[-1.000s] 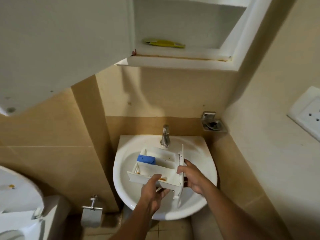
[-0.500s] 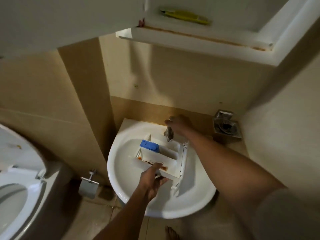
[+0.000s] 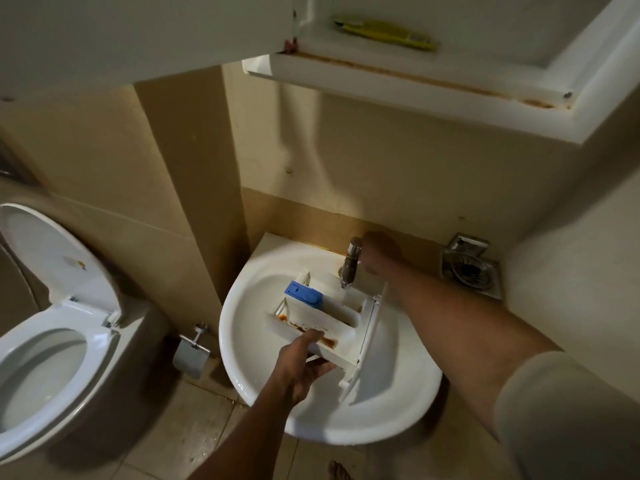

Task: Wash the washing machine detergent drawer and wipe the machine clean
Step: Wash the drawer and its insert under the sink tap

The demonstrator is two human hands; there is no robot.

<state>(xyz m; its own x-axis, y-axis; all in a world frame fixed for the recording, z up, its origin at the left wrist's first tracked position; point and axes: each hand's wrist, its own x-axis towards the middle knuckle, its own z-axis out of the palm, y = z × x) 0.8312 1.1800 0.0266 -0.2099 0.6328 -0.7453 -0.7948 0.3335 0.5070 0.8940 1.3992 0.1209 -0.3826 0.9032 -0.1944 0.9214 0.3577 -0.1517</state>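
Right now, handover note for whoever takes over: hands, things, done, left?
Left hand grips the drawer by its near edge, holding it tilted over the sink.
Right hand is at the tap; grip blurred, water flow unclear.
Done: drawer is out and under the tap.
Left: wash off the brown stains on its near wall, then wipe the machine, which is out of view.

The white plastic detergent drawer (image 3: 332, 318) at the left hand (image 3: 301, 367) shows rust-brown stains (image 3: 327, 341) by the thumb and a blue rectangular cap (image 3: 304, 295) at its far end. Below the hand, a white round ceramic basin (image 3: 398, 403); beyond it, a silver metal tap (image 3: 350, 261) and beige wall tiles (image 3: 398, 174).
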